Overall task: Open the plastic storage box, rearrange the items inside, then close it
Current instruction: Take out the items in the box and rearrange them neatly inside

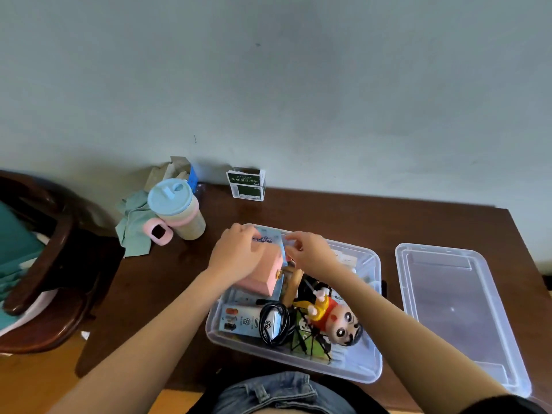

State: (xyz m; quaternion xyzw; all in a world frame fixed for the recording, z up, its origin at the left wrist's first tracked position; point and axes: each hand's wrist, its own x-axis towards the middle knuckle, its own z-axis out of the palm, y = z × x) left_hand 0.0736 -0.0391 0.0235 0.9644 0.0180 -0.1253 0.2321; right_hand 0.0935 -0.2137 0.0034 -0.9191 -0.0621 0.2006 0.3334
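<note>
The clear plastic storage box (375, 369) stands open on the dark wooden table, its lid (454, 309) lying to its right. My left hand (237, 252) grips a pink box (260, 280) at the storage box's far left corner. My right hand (310, 251) pinches a light blue printed packet (270, 239) that stands behind the pink box. Lower in the storage box lie a white carton (242, 321), a coiled black cable (276, 324) and a cartoon boy figure (337, 321) in a red shirt.
A cup with a blue lid (176, 209) and pink sleeve stands at the table's back left on a green cloth (134, 231). A green and white carton (246, 185) stands against the wall. A dark wooden chair (44, 264) is at the left.
</note>
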